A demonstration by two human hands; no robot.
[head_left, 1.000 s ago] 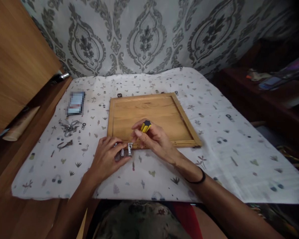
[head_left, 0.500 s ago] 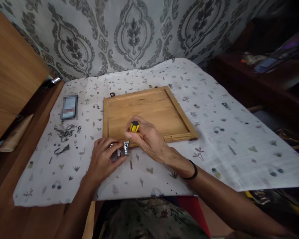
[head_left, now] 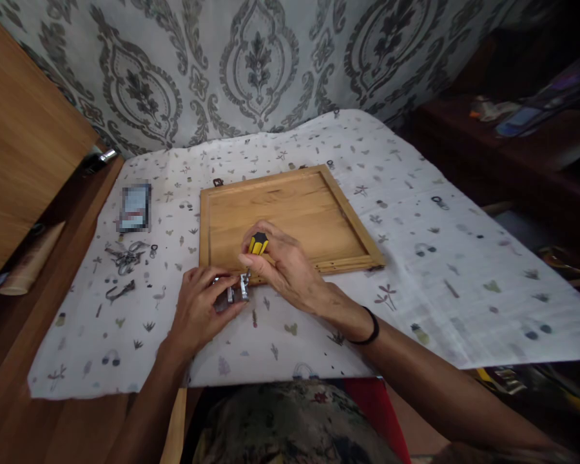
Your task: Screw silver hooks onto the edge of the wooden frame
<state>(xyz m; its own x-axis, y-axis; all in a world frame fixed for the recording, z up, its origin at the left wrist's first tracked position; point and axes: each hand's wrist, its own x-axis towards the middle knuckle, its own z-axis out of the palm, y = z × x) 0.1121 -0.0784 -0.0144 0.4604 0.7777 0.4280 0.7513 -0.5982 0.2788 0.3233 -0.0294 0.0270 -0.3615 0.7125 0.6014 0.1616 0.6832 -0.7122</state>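
A framed wooden panel point(head_left: 285, 212) lies flat on the patterned cloth. At its near left edge, my left hand point(head_left: 203, 299) pinches a shiny metal bracket point(head_left: 243, 288), possibly a hinge, against the frame. My right hand point(head_left: 290, 270) is closed around a screwdriver with a yellow and black handle point(head_left: 258, 243). The screwdriver tilts, its shaft pointing down at the bracket. Its very tip is too small to make out, and fingers cover part of the bracket.
A phone point(head_left: 135, 207) with a blurred screen rests left of the panel. Below it are a heap of small metal pieces point(head_left: 127, 256) and one separate metal piece point(head_left: 120, 291). A wooden cabinet point(head_left: 24, 129) stands at the left; patterned fabric point(head_left: 261, 64) hangs behind the table.
The screwdriver handle and my right hand have shifted very slightly left and up. My left hand stays on the metal bracket, and the panel keeps its place.
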